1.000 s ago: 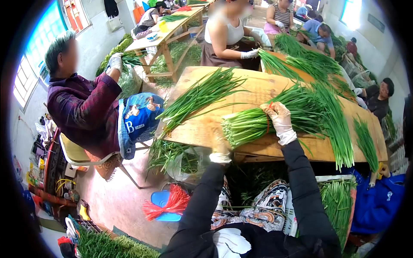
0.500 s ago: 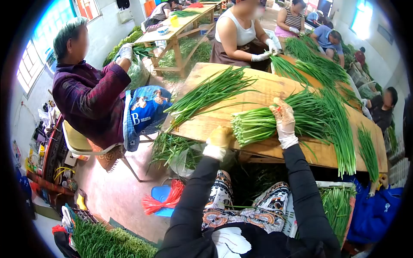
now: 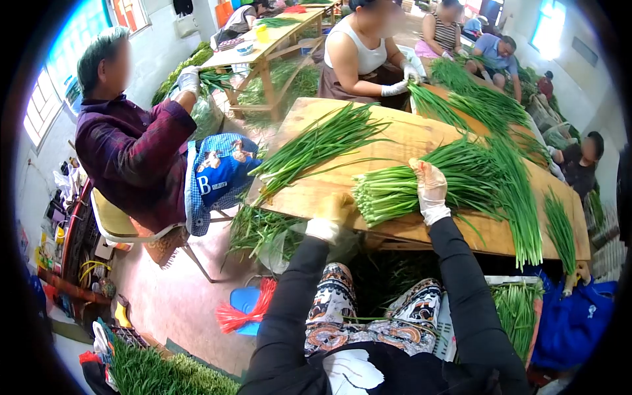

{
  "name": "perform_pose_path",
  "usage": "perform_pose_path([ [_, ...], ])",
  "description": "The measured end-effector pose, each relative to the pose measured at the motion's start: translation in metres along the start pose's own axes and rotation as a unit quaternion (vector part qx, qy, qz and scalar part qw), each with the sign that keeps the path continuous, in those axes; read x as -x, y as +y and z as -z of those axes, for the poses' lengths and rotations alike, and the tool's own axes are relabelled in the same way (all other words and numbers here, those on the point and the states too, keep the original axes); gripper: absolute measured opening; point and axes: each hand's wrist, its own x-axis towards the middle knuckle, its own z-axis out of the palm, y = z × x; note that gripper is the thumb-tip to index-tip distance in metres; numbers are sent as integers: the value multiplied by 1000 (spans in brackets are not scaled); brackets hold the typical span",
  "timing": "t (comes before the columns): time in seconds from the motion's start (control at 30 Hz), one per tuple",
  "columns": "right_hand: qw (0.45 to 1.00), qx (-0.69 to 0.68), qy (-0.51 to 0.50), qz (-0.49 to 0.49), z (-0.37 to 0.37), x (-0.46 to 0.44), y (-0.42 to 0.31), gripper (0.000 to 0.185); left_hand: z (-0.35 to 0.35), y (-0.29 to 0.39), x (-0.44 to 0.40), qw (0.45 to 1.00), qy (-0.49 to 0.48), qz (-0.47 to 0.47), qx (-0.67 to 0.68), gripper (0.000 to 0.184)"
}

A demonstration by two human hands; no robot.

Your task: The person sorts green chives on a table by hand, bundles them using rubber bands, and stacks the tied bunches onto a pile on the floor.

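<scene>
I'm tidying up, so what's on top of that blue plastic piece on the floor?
A bunch of red strips lies across the blue plastic piece. Parts of it show above and below; whatever the strips cover is hidden.

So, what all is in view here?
Near table: one, tan, centre
Large bunch: one, green with pale ends, on near table
Loose stalks: several piles, green, around large bunch
Back table: one, tan, upper left
Red strips: one bundle, red, over blue object
Chair: one, cream, left
Blue cloth: one, blue, lower right
People: several, mixed clothing, left and behind
Left hand: one, yellowish glove, near pale ends
Right hand: one, whitish glove, at large bunch
</scene>
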Motion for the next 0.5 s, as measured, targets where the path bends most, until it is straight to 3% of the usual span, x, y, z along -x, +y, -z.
perform_pose_path([
  [0.07, 1000, -7, 2, -4, 0, -2, -1, 8, -1, -2, 0, 970, 74, -149, -178, 7],
  [0.13, 999, -47, -1, -11, 0, -3, -1, 6, -6, -7, -5, 961, 82, -166, -205, 10],
  [0.2, 999, -26, -3, -25, -2, 1, -1, 6, -13, -21, -17, 914, 92, -183, -350, 12],
  [0.33, 999, -36, 6, -29, 9, -3, -14, 8, -2, 16, -2, 859, 111, -232, -443, 7],
  [0.37, 996, -63, 16, -54, 10, -3, -14, 7, 0, 38, 7, 845, 123, -176, -489, 8],
  [0.4, 992, -91, 28, -78, 11, -4, -14, 9, 1, 59, 14, 826, 135, -121, -534, 14],
  [0.43, 967, -209, 23, -142, 15, -6, -20, 9, 2, 77, 19, 828, 157, -161, -514, 32],
  [0.47, 959, -210, -17, -192, 9, 3, -9, 8, -6, 89, 17, 872, 153, -176, -431, 54],
  [0.5, 924, -309, -12, -223, 2, 9, -1, 7, -16, 111, 16, 864, 136, -210, -436, 63],
])
